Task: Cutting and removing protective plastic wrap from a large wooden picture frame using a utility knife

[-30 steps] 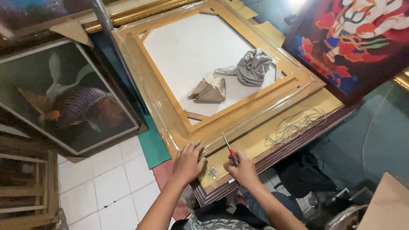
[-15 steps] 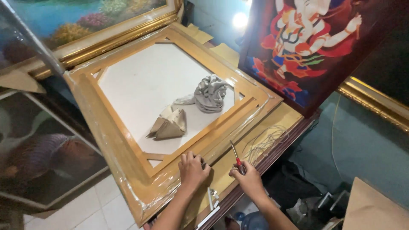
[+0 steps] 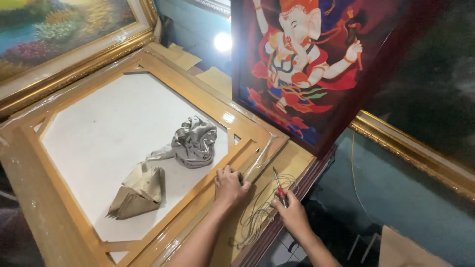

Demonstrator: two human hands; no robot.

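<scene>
Gripping a red-handled screwdriver (image 3: 279,188) in the right hand (image 3: 293,213), low and right of centre, fingers clenched round the handle, blade pointing up and away. Pressing down with the left hand (image 3: 230,185) just beside it, fingers curled over the inner edge of a shiny wooden picture frame (image 3: 210,101); grasping nothing there, only bearing on the wood.

Lying between and below the two hands: one loose coil of thin wire (image 3: 257,217), resting on a flat tan backing board (image 3: 292,160) edged by a dark red moulding (image 3: 297,190).

Sitting inside the frame, on its white backing (image 3: 99,133): one crumpled grey cloth (image 3: 194,142) at centre, one folded wad of brown paper (image 3: 138,193) at lower left of it.

Leaning around the work: one framed picture of an elephant-headed figure (image 3: 302,64) at upper right, one gilt-framed landscape (image 3: 54,39) at upper left, one more gilt frame (image 3: 410,153) along the right. Glaring at top centre: one lamp (image 3: 223,42) against a blue-green wall.
</scene>
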